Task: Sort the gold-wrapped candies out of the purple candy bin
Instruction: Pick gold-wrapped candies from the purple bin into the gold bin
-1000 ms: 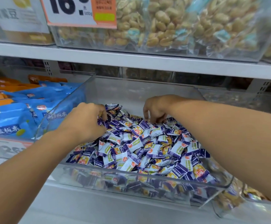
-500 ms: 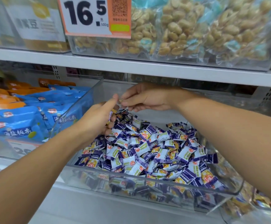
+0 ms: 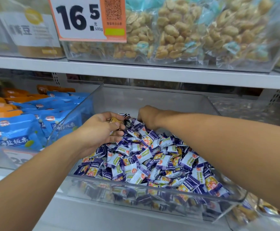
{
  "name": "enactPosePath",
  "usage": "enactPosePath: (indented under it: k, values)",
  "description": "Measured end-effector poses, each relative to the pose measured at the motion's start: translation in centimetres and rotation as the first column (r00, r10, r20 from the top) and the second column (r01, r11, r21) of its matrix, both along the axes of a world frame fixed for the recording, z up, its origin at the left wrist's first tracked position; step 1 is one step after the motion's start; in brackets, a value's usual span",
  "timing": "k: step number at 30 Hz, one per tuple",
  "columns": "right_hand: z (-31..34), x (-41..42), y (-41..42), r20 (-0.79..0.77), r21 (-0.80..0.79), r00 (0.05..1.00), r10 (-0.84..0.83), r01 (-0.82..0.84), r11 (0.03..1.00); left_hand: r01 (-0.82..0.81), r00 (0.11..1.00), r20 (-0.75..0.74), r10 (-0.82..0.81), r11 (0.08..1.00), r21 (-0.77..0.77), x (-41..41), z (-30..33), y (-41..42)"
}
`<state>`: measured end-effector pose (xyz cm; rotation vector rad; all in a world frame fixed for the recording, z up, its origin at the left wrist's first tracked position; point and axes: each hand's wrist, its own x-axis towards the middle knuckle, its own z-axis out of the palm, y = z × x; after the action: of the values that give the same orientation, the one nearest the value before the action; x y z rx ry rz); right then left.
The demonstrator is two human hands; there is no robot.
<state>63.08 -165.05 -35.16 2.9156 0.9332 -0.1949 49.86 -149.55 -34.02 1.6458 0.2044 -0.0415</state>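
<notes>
I see left hand [image 3: 100, 130] cupping gold-wrapped candies [image 3: 115, 121] over the purple candy bin [image 3: 152, 190] back, right hand [image 3: 146, 116] digging, grip hidden; light, slippery wrappers, pinch twisted ends

Clear bin [image 3: 152, 189] sits on lower shelf, centre, filled with a heap of wrapped candies [image 3: 152, 157]. Left hand [image 3: 100, 130] over heap's rear-left part, wrapped candy [image 3: 115, 120] in its fingers. Right hand [image 3: 146, 117] on heap's rear, right of left hand. Snack bags [image 3: 19, 130] in neighbouring bin to left. Price tag [image 3: 87, 19] on upper-shelf bin of bagged snacks [image 3: 177, 30], above.
</notes>
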Motion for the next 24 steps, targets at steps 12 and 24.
enactPosePath:
  k: [12, 24]
  values:
    - [5.9, -1.7, -3.2, -0.705, 0.603, 0.65, 0.282, 0.34, 0.722, -0.014, 0.989, -0.144, -0.032, 0.952, -0.307, -0.4, 0.9, 0.2]
    - [5.1, -0.4, -4.6, -0.198, -0.372, 0.902, -0.383, 0.292, 0.881, 0.081, 0.992, -0.089, -0.093, 0.988, -0.133, -0.4, 0.5, -0.8]
